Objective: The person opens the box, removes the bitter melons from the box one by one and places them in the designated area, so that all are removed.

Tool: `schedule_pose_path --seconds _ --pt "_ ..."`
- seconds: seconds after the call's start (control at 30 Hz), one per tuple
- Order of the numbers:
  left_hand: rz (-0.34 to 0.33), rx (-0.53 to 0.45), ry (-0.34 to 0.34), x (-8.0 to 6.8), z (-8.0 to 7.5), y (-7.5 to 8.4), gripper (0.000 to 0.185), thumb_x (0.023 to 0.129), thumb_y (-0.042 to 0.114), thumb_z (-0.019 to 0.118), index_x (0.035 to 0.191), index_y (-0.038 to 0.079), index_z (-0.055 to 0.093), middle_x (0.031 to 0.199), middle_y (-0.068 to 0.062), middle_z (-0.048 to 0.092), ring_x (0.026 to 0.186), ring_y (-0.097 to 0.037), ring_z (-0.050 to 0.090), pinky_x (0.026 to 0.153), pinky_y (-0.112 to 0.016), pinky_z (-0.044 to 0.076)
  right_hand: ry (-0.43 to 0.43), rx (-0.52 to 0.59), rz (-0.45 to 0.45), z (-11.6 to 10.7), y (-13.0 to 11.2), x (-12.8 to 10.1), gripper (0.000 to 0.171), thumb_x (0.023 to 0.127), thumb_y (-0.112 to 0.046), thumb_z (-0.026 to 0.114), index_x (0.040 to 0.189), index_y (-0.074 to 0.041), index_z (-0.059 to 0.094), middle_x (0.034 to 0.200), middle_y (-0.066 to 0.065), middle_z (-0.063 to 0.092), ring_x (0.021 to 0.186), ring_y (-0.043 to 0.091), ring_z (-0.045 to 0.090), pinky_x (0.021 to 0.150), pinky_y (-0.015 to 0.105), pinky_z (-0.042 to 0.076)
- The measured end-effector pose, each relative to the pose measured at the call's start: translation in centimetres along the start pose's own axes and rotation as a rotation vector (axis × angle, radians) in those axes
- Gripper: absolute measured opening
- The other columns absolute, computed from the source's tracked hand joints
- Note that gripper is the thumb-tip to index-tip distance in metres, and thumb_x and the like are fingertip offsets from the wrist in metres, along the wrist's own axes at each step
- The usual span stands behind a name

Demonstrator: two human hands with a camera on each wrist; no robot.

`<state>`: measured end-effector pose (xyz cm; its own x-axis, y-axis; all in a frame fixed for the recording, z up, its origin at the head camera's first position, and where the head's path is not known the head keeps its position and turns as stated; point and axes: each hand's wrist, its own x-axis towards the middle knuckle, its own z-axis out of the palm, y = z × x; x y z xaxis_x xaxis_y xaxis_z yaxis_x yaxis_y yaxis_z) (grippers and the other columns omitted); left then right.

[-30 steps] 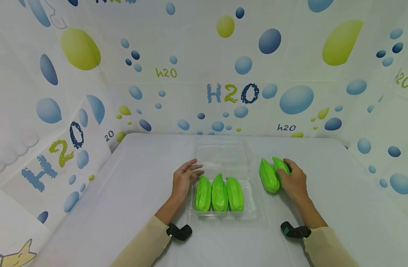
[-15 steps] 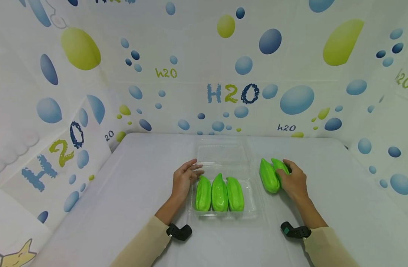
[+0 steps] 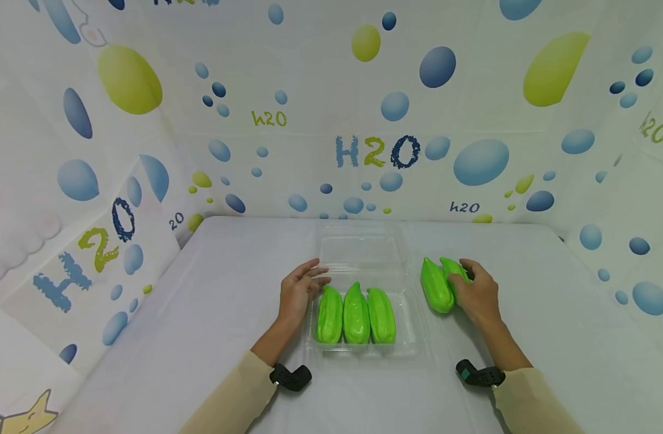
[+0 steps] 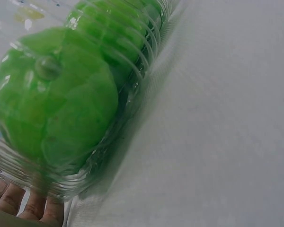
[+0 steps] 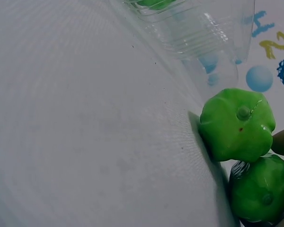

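Three green ridged peppers (image 3: 356, 316) lie side by side in a clear plastic clamshell container (image 3: 410, 322), its lid (image 3: 361, 248) folded back. My left hand (image 3: 296, 296) rests at the container's far left corner, fingers loosely extended over its edge. The left wrist view has a pepper (image 4: 57, 104) behind the ribbed clear wall, with fingers (image 4: 35, 205) beyond it. On the right, my right hand (image 3: 478, 295) pinches a pepper (image 3: 454, 267) between thumb and fingers. Another pepper (image 3: 436, 286) lies close against its left side, also visible from the right wrist (image 5: 236, 125).
A white cloth (image 3: 228, 265) covers the table. Printed white sheets (image 3: 288, 150) with blue and green spots stand behind and at both sides. Black bands (image 3: 290, 377) with cameras sit on both wrists.
The pepper in my right hand has tilted very slightly to the left, toward the one beside it. The left hand and container stay as they were.
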<state>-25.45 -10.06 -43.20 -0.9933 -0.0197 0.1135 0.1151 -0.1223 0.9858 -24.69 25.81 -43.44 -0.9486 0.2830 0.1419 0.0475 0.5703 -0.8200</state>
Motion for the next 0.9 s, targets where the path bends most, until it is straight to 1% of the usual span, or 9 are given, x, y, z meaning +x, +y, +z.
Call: schedule_pose_path --seconds 0.1,0.27,0.57,0.9 --pt "0.004 0.005 -0.002 0.0 0.0 0.1 0.055 0.089 -0.009 0.041 0.144 -0.006 0.050 0.130 -0.025 0.064 0.113 -0.039 0.067 0.085 -0.026 0.055 0.005 0.001 -0.012 -0.1 0.0 0.0 0.056 0.100 -0.025 0.053 0.149 0.001 0.045 0.147 0.025 0.050 0.135 0.042 0.046 0.108 0.057 0.038" --pt "0.007 0.014 -0.004 -0.1 0.0 0.2 0.055 0.090 -0.009 0.041 0.144 -0.006 0.050 0.130 -0.025 0.064 0.113 -0.039 0.067 0.086 -0.026 0.055 0.013 0.004 -0.004 -0.2 -0.2 0.0 0.056 0.101 -0.026 0.053 0.150 0.001 0.044 0.150 0.023 0.048 0.137 0.042 0.045 0.109 0.058 0.037" --pt "0.009 0.017 0.000 0.0 0.0 0.0 0.055 0.089 -0.009 0.041 0.143 -0.006 0.051 0.129 -0.025 0.065 0.113 -0.038 0.067 0.085 -0.026 0.055 0.056 0.019 0.001 -0.6 -0.9 -0.2 0.055 0.101 -0.025 0.054 0.149 -0.001 0.045 0.150 0.022 0.049 0.136 0.042 0.047 0.107 0.058 0.040" --pt "0.007 0.011 0.002 0.0 0.0 0.0 0.055 0.089 -0.009 0.041 0.143 -0.006 0.051 0.129 -0.025 0.065 0.112 -0.038 0.068 0.083 -0.024 0.055 0.061 0.003 -0.067 -1.0 -1.6 -0.3 0.055 0.101 -0.025 0.057 0.150 -0.002 0.045 0.149 0.024 0.049 0.137 0.042 0.047 0.108 0.055 0.042"
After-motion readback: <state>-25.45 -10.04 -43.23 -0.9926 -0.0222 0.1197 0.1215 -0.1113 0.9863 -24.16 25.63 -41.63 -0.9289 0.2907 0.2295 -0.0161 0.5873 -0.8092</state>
